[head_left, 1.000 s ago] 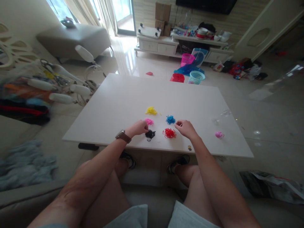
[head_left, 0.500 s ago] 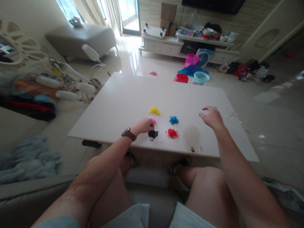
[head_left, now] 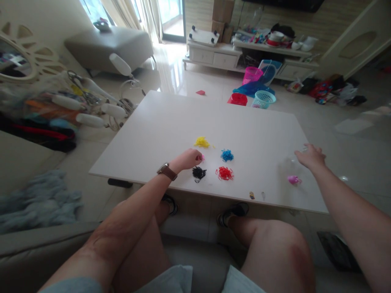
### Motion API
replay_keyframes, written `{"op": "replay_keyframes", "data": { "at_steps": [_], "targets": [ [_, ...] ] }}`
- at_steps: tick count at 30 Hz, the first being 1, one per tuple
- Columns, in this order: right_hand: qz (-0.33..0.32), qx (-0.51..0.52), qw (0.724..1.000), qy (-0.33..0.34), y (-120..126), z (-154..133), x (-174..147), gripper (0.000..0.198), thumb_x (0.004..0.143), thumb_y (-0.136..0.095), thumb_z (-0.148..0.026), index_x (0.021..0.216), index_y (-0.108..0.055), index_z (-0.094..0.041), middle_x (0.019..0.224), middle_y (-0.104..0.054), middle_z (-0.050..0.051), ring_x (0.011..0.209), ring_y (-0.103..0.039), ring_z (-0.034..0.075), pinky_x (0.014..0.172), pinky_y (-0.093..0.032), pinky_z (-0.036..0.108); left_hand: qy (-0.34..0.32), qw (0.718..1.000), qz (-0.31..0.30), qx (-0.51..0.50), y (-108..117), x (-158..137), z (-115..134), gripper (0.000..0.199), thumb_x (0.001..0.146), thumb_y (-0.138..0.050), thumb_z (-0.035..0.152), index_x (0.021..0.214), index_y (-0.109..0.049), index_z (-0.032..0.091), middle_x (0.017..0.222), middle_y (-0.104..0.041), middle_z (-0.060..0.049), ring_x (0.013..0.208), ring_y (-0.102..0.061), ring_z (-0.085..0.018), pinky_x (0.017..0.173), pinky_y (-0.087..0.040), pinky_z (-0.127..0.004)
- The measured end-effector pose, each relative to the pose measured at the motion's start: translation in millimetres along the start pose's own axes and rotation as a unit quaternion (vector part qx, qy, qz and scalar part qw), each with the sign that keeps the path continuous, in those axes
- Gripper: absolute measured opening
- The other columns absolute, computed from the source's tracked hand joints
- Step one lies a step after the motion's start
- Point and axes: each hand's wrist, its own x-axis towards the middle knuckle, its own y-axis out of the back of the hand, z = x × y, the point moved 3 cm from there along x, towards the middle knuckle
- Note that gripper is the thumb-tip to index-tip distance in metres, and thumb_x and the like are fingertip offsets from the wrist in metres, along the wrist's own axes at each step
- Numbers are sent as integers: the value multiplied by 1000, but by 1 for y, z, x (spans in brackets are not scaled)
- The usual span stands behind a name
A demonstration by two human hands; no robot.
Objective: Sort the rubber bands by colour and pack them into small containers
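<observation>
My left hand [head_left: 190, 158] rests over the table with its fingers closed in a pinch. Pink bits [head_left: 203, 157] show at its fingertips, and what the pinch holds, if anything, is hidden. Just in front of that wrist lies a heap of small black bands [head_left: 199, 173]; beyond the hand is a yellow heap [head_left: 202, 142]. Blue bands [head_left: 227, 155] and red bands [head_left: 225, 173] lie to its right. My right hand [head_left: 312, 157] reaches to the table's right edge, fingers apart, beside a clear plastic thing [head_left: 304, 149]. A small pink object [head_left: 293, 180] sits nearer me.
The white table [head_left: 171, 118] spans the middle. Two small items, one of them a yellow-and-dark piece [head_left: 251, 195], lie at its front edge. Past its far side stand a red basket [head_left: 237, 99], a light-blue basket [head_left: 264, 99] and a pink basket [head_left: 252, 75].
My right hand has moved right, from above the table to its right edge, uncovering the small pink object. My left hand stays by the pink bits, shifted slightly away from the black heap.
</observation>
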Motion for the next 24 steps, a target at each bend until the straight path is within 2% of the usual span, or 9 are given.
{"op": "replay_keyframes", "data": {
  "at_steps": [3,7,9,11,14,17,20,22,24],
  "targets": [
    [-26,60,998,-3,0,0,-1,49,93,-55,-28,140,-57,-13,138,-48,30,119,-56,31,97,-42,40,-8,1000,2,-2,0,0,0,21,85,-58,14,86,-78,14,80,-75,-8,70,-62,-16,67,-42,-27],
    [34,113,993,-3,22,-28,-14,38,91,-61,-22,128,-67,-17,125,-56,26,104,-60,29,94,-44,41,-11,1000,9,-10,1,-2,-1,22,86,-56,14,87,-78,15,80,-74,-7,71,-63,-17,69,-46,-28],
    [64,165,983,45,41,-61,-31,38,90,-63,-24,127,-68,-15,117,-62,23,95,-61,26,93,-47,40,-12,999,36,-34,3,-2,1,21,87,-57,16,95,-77,15,85,-74,-7,75,-64,-17,74,-49,-28],
    [62,241,961,122,60,-104,-58,42,87,-67,-27,127,-66,-16,114,-64,17,84,-61,21,85,-52,38,-36,993,93,-69,7,-3,6,28,87,-62,21,113,-72,16,102,-73,-8,87,-67,-18,84,-52,-30],
    [-4,340,904,258,83,-173,-119,49,81,-75,-37,125,-64,-20,107,-67,9,82,-63,20,73,-56,34,-101,974,178,-93,12,-4,22,61,83,-75,32,140,-56,19,133,-63,-13,119,-62,-25,106,-48,-39],
    [-68,390,862,318,91,-229,-180,46,81,-77,-39,122,-65,-22,104,-70,7,81,-65,20,71,-57,32,-151,965,193,-96,11,-4,38,75,82,-78,40,148,-48,19,142,-58,-15,133,-53,-29,115,-42,-43],
    [-102,436,834,321,84,-260,-217,42,80,-78,-37,118,-66,-23,101,-71,5,79,-66,18,73,-58,32,-175,966,157,-111,8,-8,46,55,88,-74,37,137,-57,18,128,-68,-12,118,-63,-25,104,-48,-38],
    [-124,461,821,314,74,-266,-224,46,78,-80,-37,119,-65,-24,101,-71,5,80,-67,18,75,-58,31,-169,972,123,-103,6,-12,44,38,90,-71,34,123,-65,17,112,-73,-10,104,-68,-23,94,-51,-34],
    [-150,466,816,306,60,-262,-219,53,75,-83,-36,123,-64,-24,105,-70,5,83,-67,19,76,-59,32,-155,979,109,-80,7,-17,37,29,89,-72,33,113,-68,17,104,-74,-9,96,-68,-22,86,-51,-33]
  ]
}}
